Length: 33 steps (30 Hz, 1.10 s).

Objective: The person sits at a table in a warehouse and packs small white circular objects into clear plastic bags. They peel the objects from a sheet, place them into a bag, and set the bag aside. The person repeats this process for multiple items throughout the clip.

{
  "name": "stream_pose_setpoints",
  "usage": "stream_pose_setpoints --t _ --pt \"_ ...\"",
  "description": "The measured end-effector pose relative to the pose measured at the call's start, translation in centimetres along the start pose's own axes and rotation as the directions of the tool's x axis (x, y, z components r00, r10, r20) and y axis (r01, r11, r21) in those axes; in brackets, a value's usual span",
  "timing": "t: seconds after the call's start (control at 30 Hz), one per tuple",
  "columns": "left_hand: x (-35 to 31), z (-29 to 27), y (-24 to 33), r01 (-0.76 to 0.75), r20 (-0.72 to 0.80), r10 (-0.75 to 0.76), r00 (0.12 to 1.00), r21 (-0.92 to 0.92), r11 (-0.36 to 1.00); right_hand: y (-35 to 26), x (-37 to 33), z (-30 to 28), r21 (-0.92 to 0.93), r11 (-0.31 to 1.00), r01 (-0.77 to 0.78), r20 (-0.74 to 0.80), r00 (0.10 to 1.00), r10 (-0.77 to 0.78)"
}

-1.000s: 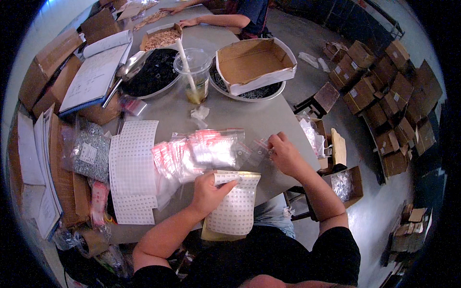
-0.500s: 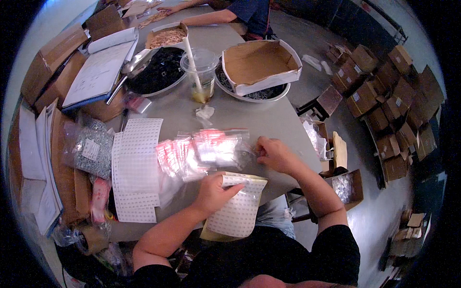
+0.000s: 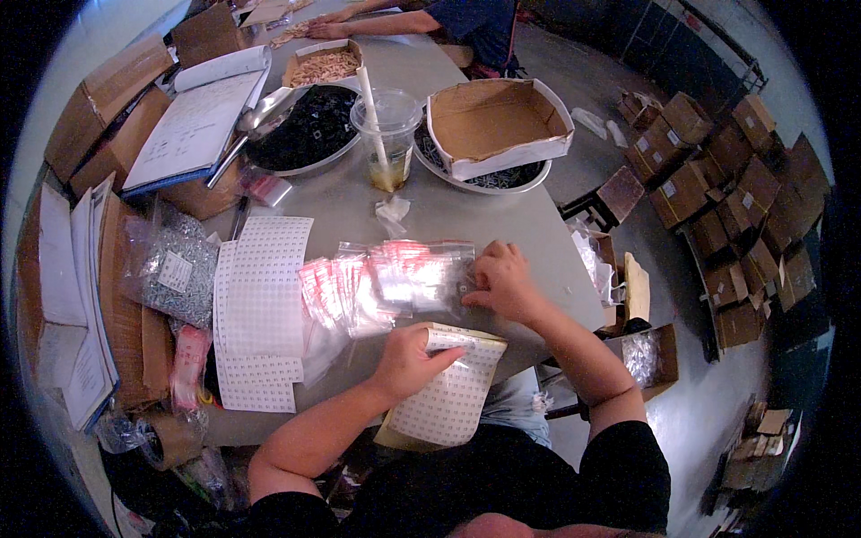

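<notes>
In my left hand (image 3: 411, 363) is a folded sheet of small printed labels (image 3: 453, 394), gripped between thumb and fingers near its top, with a yellowish backing showing at the edges. My right hand (image 3: 504, 282) is at the right end of a fanned row of clear zip bags with red stripes (image 3: 413, 273). Its fingers are bent, thumb and forefinger close together at the edge of the nearest bag. Whatever sits between those fingertips is too small to tell. Left of the bags lie more white label sheets (image 3: 265, 305), overlapping on the table.
Behind the bags stand a lidded plastic cup with a straw (image 3: 387, 148), a bowl of black parts (image 3: 305, 134) and a cardboard tray (image 3: 498, 125) resting on another bowl. A bag of screws (image 3: 179, 269) lies left. A co-worker's arm (image 3: 386, 24) reaches over the far table.
My right hand has come down onto the right edge of the bags, its thumb now lower and nearer them. My left hand keeps its hold on the label sheet. The whole view has shifted slightly.
</notes>
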State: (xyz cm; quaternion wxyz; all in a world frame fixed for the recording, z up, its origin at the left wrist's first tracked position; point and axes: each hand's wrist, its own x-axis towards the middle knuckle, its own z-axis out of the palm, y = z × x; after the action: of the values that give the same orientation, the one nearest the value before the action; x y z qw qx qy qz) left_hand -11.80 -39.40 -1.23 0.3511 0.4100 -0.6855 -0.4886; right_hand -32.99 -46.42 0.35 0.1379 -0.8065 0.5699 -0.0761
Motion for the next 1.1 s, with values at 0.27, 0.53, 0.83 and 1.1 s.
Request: stream_pose_setpoints --t 0.27,0.53,0.83,1.1 --pt "0.0 0.1 0.0 -0.001 0.007 0.001 1.0 0.009 1.0 0.4 -2.0 -0.7 -0.095 0.94 -0.329 -0.118 0.941 0.317" --pt "-0.2 -0.1 -0.1 -0.013 0.015 0.013 1.0 0.004 1.0 0.3 -1.0 -2.0 0.233 0.957 -0.174 0.203 0.971 0.127" --pt "0.0 0.3 -0.7 -0.017 0.027 0.019 0.999 -0.052 0.998 4.2 11.4 -11.7 0.293 0.956 0.009 -0.496 0.856 0.144" --pt "0.0 -0.1 -0.8 -0.079 -0.012 0.079 0.997 -0.023 0.997 3.3 14.0 -9.7 -0.227 0.965 -0.134 -0.789 0.606 -0.101"
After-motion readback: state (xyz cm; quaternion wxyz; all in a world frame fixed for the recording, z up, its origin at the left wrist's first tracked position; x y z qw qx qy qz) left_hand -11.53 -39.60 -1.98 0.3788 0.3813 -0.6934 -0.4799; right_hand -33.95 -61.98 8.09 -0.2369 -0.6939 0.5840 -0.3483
